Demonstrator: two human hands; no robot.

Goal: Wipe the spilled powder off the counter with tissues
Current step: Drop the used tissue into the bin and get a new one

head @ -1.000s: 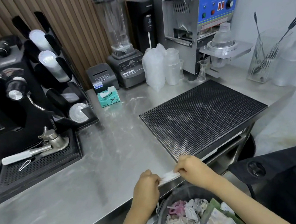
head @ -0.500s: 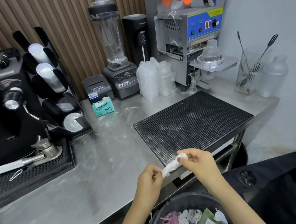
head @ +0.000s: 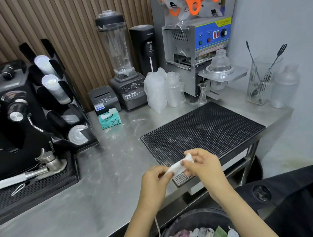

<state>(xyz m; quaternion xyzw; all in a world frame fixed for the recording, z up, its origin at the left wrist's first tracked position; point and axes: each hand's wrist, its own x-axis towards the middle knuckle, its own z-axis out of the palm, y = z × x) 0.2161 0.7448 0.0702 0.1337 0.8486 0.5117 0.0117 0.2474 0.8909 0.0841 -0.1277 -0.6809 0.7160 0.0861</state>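
Note:
A folded white tissue is held between both hands just above the counter's front edge. My left hand pinches its left end and my right hand pinches its right end, over the near corner of the black bar mat. The steel counter shows faint smears. A teal tissue box stands at the back of the counter, with a sheet sticking out.
A black bin full of crumpled tissues stands below the counter edge under my hands. An espresso machine and drip tray fill the left. A blender, stacked cups, a cup sealer and a utensil jar line the back.
Both hands have risen from the counter's front edge with the tissue, which is now bunched between them over the mat's corner. The camera has tilted up.

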